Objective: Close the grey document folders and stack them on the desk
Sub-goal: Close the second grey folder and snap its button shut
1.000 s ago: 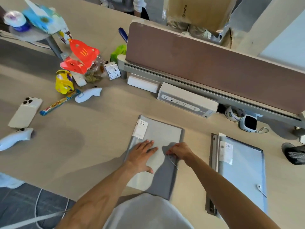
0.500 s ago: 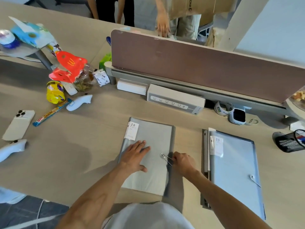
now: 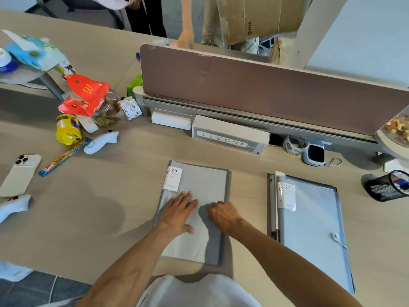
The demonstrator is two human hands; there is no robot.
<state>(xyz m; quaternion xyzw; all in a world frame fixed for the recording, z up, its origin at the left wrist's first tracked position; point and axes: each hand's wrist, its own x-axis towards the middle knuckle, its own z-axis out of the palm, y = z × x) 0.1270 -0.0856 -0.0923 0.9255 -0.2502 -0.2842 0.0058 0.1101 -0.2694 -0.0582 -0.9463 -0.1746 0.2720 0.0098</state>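
Hands — left hand (image 3: 177,214) flat, right hand (image 3: 222,214) curled — on folder (image 3: 205,182).

Bare desk (image 3: 106,218) lies open to the left of the closed grey folder (image 3: 199,185), reaching as far as a white phone (image 3: 21,173) and a white controller (image 3: 13,206) at the left edge. A clear strip of desk separates that folder from the second grey folder (image 3: 314,229) on the right. Far of both, a white power strip (image 3: 230,136), a tape roll (image 3: 295,144) and the brown divider panel (image 3: 265,89) wall off the back. A black mesh pen cup (image 3: 387,186) lies tipped just beside the right folder's far corner. Snack packets, a candy bar (image 3: 64,157) and another controller (image 3: 100,142) crowd the far left.
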